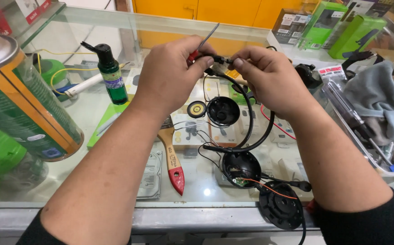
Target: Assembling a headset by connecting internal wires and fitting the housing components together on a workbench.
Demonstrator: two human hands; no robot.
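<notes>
Both forearms in black sleeves are entering from the bottom corners, meeting at upper centre. Left hand (pixel 172 72) is pinching a thin metal-bladed tool with a red grip (pixel 202 45) between thumb and forefinger, its blade slanting toward the top of the frame. Right hand (pixel 269 77) is curling its fingers together, pinching the end of the black headset's (pixel 249 122) slim, glossy headband, which is arching down the middle of the frame.

Below the hands, two round black plastic ear cups are hanging open; the lower one (pixel 241 168) is showing a small circuit board and thin orange and black wires. A perforated round cover (pixel 280 205) is lying just below it, and a small disc speaker (pixel 196 109) is dangling beside the upper cup.

Everything is sitting over a smooth glass counter (pixel 92 118) with packaged goods visible beneath. A wooden-handled brush with a red tip (pixel 173 161) is lying centre-left, a green pump bottle (pixel 111 72) is standing upper left, a large spray can (pixel 20 95) is filling the left edge, and grey cloth (pixel 376 100) is bunching at right. Orange cabinets (pixel 224 11) are running along the top.
</notes>
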